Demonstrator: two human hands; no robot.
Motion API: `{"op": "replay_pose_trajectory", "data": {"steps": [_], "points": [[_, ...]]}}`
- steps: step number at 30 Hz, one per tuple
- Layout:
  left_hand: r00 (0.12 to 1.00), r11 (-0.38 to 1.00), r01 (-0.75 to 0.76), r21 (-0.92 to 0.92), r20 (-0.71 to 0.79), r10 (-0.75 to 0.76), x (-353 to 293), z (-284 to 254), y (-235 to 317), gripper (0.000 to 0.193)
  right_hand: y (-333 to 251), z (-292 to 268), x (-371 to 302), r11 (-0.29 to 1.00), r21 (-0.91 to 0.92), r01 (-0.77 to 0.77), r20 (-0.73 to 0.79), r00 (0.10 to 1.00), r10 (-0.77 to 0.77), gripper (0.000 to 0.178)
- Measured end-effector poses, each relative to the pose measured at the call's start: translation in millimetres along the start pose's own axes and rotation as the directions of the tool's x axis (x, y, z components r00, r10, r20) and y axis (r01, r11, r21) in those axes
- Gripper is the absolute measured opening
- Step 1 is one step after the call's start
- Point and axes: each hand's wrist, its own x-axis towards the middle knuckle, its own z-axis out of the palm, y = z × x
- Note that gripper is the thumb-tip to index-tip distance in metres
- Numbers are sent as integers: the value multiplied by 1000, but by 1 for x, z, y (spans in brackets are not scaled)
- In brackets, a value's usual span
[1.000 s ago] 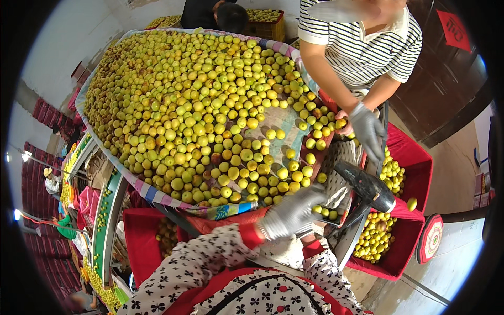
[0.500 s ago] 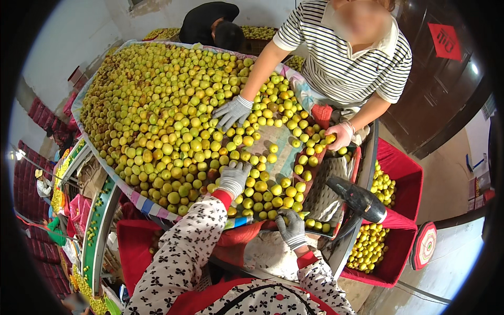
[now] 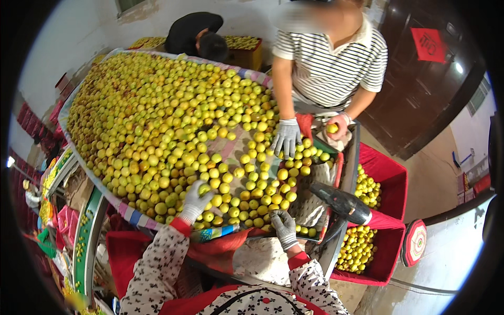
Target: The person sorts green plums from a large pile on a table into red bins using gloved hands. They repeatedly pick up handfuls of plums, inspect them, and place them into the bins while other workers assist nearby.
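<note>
A large heap of round yellow-green fruit point(image 3: 157, 121) fills a cloth-lined sorting table. My left hand point(image 3: 195, 202), in a grey-and-white glove, is at the heap's near edge, its fingers closed around a green fruit point(image 3: 204, 189). My right hand point(image 3: 284, 229), gloved too, is at the table's near right edge beside loose fruit. Its fingers are curled together, and what they hold, if anything, is hidden. Across the table, a person in a striped shirt has one gloved hand point(image 3: 286, 138) on the fruit and holds a yellow fruit point(image 3: 332, 128) in the other.
A black hair dryer point(image 3: 342, 203) juts over the right end, beside a pale textured chute point(image 3: 316, 194). Red cloth-lined bins point(image 3: 386, 178) with fruit stand to the right. Another red bin point(image 3: 123, 254) is at the lower left, near a green conveyor point(image 3: 86, 236). A second person point(image 3: 194, 34) bends behind the heap.
My left hand has shifted left and its fingers have closed on a fruit. The other person's gloved hand has swept right across the fruit. The whole view has shifted slightly.
</note>
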Motion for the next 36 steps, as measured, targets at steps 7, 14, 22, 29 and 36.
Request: {"op": "replay_pose_trajectory", "data": {"steps": [7,14,22,29,36], "points": [[965,848,193,-494,-60,-255,-29,45,-53,49,16,-20,13,967,254,27,20,999,-33,15],[988,1000,-6,-14,-157,4,-17,103,-20,50,3,-27,7,845,531,-71,-49,992,114,14],[896,711,443,-546,235,-378,-13,182,65,37,-3,-42,5,567,802,-187,70,972,222,20],[898,626,431,-649,373,-232,-32,53,94,29,4,-54,-5,538,824,-178,232,972,-33,49],[802,760,-191,621,545,-244,-58,-15,33,41,-8,-50,-7,642,714,-279,310,948,67,56]]}}
